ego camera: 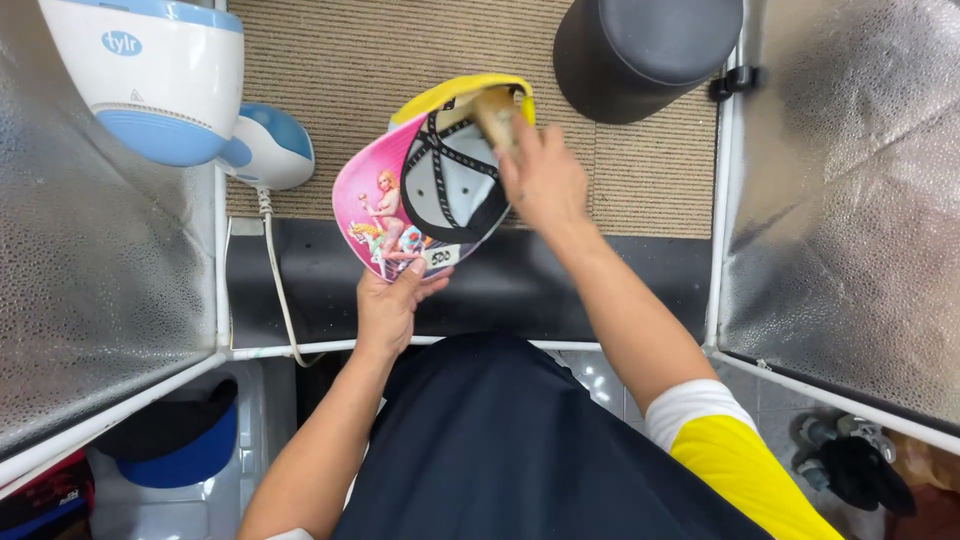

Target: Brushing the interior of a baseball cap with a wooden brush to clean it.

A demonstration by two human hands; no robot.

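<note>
Dark apron cloth [500, 450] is seen nearest. Above, at 12 o'clock, a light, soft yellow-and-pink printed cap [420, 180] is held inverted: the brim is pinched by the left hand [388, 305], best gripped there; the right hand [540, 175] is closed around a pale brush-like tool [495, 112].

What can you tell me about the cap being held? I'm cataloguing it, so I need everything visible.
The cap is turned upside down, its inside facing the camera. The outside looks yellow; the lining is pale grey with black seam tape crossing it. The underside of the brim is pink with a colourful cartoon figure print and a small sticker. The left hand grips the brim edge from below. The right hand presses a tan, brush-like tool into the crown.
</note>
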